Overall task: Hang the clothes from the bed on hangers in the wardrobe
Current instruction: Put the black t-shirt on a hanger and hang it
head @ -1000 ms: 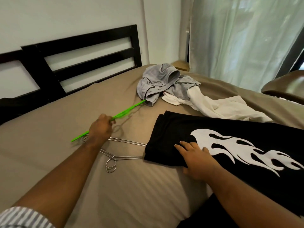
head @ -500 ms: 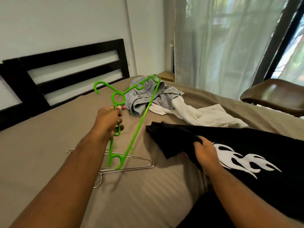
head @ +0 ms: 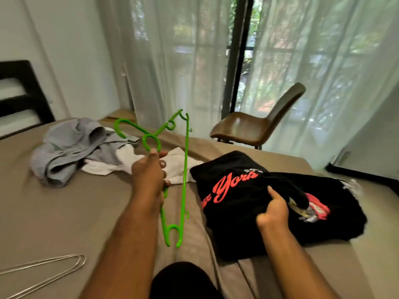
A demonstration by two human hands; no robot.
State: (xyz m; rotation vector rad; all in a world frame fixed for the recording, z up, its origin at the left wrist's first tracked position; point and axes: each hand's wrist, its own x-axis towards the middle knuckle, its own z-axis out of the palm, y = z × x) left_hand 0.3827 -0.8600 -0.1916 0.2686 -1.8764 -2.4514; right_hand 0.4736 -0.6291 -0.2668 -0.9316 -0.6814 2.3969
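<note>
Green plastic catches the eye first: the green hanger (head: 185,169) is up off the bed (head: 64,212), gripped near its neck by the left hand (head: 149,175), hook pointing towards the grey garment (head: 64,152) and long bar running down towards the person. Half a second ago it was held in much the same way, but right above the wire hangers (head: 83,260); these now lie well off to the lower left on the sheet.

The black T-shirt (head: 237,212) has changed most. Earlier its white flame print faced up; now red lettering shows, and the cloth sits in a bunched heap on the bed, right of the hanger. The right hand (head: 274,212) has its fingers curled into a fold of it, holding it fast.

The white garment (head: 101,167) lies beside the grey one, partly behind the left hand. The brown chair (head: 248,128) stands by the sheer curtain (head: 172,61), fuller in view than before, and the headboard (head: 21,93) has slid to the left edge.
</note>
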